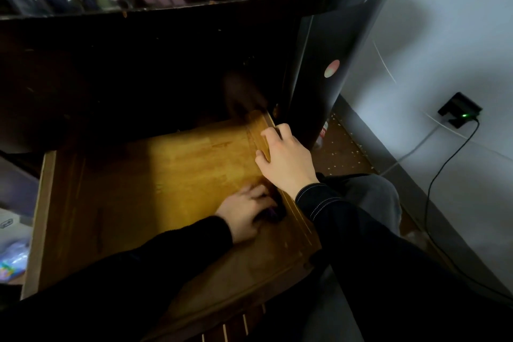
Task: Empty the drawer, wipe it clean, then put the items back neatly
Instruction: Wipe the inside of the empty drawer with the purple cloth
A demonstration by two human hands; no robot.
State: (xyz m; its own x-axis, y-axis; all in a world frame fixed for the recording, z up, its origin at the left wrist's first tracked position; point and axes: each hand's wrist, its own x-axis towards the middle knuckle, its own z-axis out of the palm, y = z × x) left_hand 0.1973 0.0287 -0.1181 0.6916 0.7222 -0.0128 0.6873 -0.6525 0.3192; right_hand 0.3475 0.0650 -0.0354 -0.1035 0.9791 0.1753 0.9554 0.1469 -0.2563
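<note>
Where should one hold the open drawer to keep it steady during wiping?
Hold the drawer by the top rim of its right side wall, coming from above on the right. That wall is thin, upright and exposed because the drawer is pulled out, so a hand can hook over it. The right hand grips there, while the left hand holds a dark purple item inside.

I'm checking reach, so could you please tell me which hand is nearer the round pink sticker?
Right. The right hand grips the drawer by its right wall, below the round pink sticker; the left hand lies lower, inside the drawer, holding a dark purple object.
</note>
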